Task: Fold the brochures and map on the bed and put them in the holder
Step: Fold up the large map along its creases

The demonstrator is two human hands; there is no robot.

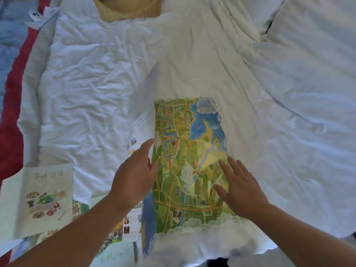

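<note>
Left hand [134, 178], fingers straight, touches the map [183, 151]; right hand [242, 191] presses it open-palmed; holder [127, 8] cropped.

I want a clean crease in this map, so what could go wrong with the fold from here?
The wrinkled duvet under the map is soft, so the crease may come out crooked. The right hand presses only the map's near part, so the far end could shift as the left hand brings the raised flap over. The brochures under the left forearm could get crumpled.
</note>
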